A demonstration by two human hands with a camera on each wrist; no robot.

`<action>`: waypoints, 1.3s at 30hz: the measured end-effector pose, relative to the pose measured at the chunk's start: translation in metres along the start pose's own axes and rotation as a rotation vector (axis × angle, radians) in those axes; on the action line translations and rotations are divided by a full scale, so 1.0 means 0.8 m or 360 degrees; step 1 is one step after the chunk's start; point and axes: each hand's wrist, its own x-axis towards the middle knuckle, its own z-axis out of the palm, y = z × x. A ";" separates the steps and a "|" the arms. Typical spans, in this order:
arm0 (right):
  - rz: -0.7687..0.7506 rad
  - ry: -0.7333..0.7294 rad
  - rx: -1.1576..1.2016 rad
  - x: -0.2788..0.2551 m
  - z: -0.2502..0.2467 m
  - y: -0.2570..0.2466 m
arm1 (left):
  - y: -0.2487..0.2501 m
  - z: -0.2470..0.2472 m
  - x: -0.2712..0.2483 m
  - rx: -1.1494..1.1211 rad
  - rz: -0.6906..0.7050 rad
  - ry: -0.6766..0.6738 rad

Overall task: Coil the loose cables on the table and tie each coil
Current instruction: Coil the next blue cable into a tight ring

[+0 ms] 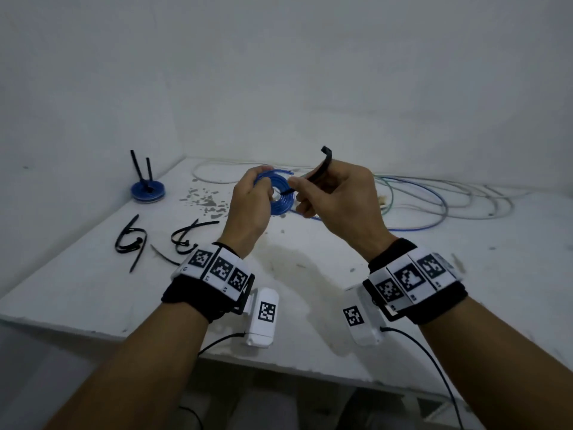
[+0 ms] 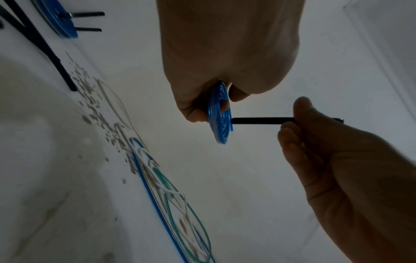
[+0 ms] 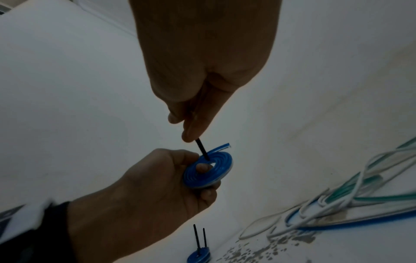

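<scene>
Both hands up: my left hand point(image 1: 248, 203) grips the flat blue cable coil point(image 1: 280, 195), right hand point(image 1: 338, 197) pinching a black plastic zip tie point(image 1: 319, 170) poked through it.

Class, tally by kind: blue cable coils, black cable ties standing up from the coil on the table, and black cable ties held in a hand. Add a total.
Blue cable coils: 2
Upright cable ties: 2
Hand-held cable tie: 1
Total: 5

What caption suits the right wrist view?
Left hand holds a blue cable coil; right hand threads a black zip tie through it.
</scene>
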 end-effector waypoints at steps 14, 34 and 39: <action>0.0087 -0.0362 -0.0903 0.003 -0.021 0.016 | -0.007 0.028 -0.030 0.0015 0.0200 -0.0226; 0.0754 -0.0936 -0.0110 -0.040 -0.021 0.040 | -0.003 0.021 -0.019 -0.0085 0.0133 -0.0101; 0.0682 -0.0520 -0.0012 -0.041 -0.002 0.050 | 0.001 0.011 -0.020 -0.0130 0.0089 -0.0187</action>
